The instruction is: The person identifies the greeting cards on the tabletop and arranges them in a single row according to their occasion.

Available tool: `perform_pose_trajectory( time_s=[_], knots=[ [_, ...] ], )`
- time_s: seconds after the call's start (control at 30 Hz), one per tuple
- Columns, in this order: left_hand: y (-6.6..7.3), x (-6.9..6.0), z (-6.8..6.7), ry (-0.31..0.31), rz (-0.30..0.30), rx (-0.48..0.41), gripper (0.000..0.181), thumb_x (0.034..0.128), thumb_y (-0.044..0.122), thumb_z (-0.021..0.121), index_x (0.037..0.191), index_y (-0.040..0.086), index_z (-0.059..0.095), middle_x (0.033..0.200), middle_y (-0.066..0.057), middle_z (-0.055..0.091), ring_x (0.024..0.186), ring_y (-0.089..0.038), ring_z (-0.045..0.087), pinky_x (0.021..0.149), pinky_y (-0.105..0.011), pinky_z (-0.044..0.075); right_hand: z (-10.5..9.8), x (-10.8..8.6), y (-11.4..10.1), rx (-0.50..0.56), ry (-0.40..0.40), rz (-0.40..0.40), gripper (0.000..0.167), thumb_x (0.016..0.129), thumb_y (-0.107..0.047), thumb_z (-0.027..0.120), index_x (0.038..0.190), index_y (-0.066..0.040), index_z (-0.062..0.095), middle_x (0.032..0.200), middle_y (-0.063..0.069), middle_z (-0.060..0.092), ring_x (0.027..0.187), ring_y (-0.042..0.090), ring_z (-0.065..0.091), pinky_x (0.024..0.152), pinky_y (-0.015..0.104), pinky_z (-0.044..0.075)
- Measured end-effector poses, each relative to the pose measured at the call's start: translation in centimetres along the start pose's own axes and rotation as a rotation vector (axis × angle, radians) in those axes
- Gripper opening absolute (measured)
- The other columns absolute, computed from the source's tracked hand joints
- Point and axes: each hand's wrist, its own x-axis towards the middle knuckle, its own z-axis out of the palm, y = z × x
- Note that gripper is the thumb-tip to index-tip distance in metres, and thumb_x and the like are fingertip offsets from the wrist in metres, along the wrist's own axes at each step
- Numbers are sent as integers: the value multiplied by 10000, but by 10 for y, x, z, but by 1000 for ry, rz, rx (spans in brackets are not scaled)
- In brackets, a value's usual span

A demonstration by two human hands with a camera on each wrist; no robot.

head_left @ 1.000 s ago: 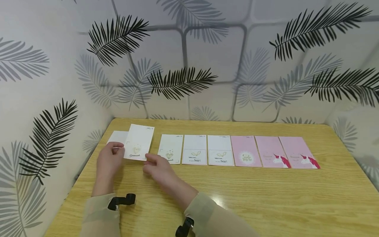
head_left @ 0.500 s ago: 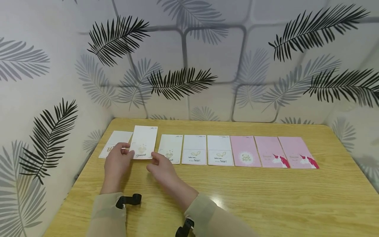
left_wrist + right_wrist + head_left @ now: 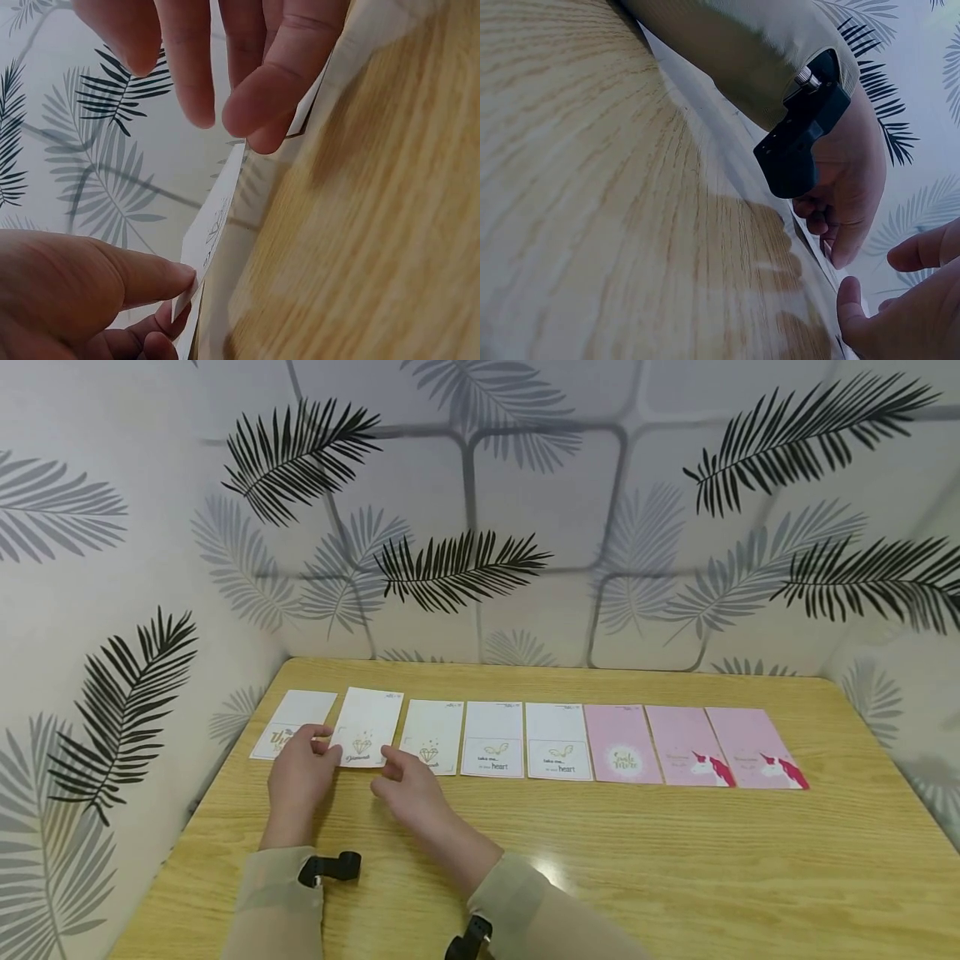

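A white greeting card [image 3: 368, 722] with a gold diamond print lies near the left end of a row of cards. My left hand [image 3: 303, 777] pinches its lower left edge. In the left wrist view the left thumb [image 3: 161, 279] presses on the card's face [image 3: 212, 225], with fingers behind it. At the lower right corner is my right hand [image 3: 412, 789], its index finger over the card and its thumb and index spread apart in the right wrist view [image 3: 911, 315]. A white "thank you" card [image 3: 300, 710] lies partly behind the left fingers. Right of the held card lies another diamond card [image 3: 435, 727].
The row continues rightward with two "heart" cards [image 3: 492, 718] [image 3: 557, 718], a pink "smile more" card [image 3: 618, 727] and two pink unicorn cards [image 3: 678, 731] [image 3: 750, 731]. They lie on a wooden table [image 3: 637, 868] against a leaf-patterned wall [image 3: 540, 510].
The diamond card has moved right and down onto the table, into the gap beside the "thank you" card. Both hands have shifted right, the left one more, uncovering part of that card.
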Motion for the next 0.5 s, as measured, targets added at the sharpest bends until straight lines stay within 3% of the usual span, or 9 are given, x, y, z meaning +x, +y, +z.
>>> perform_pose_trajectory(
  time_s=[0.2,0.5],
  knots=[
    [-1,0,0,4,20,20,371,1081,183,655,1420,31,650,1158,-215,690,989,-377,631,850,-533,485,1,0,0,-17,-7,-13,638,975,-67,669,1605,-69,575,1556,165,615,1463,325,558,1132,480,506],
    [-5,2,3,-27,13,44,341,1092,191,638,1392,31,671,1192,-218,696,1049,-393,631,898,-560,489,0,-2,1,-15,-12,-12,629,963,-63,667,1588,-93,602,1536,166,628,1456,324,563,1096,472,525]
  ],
)
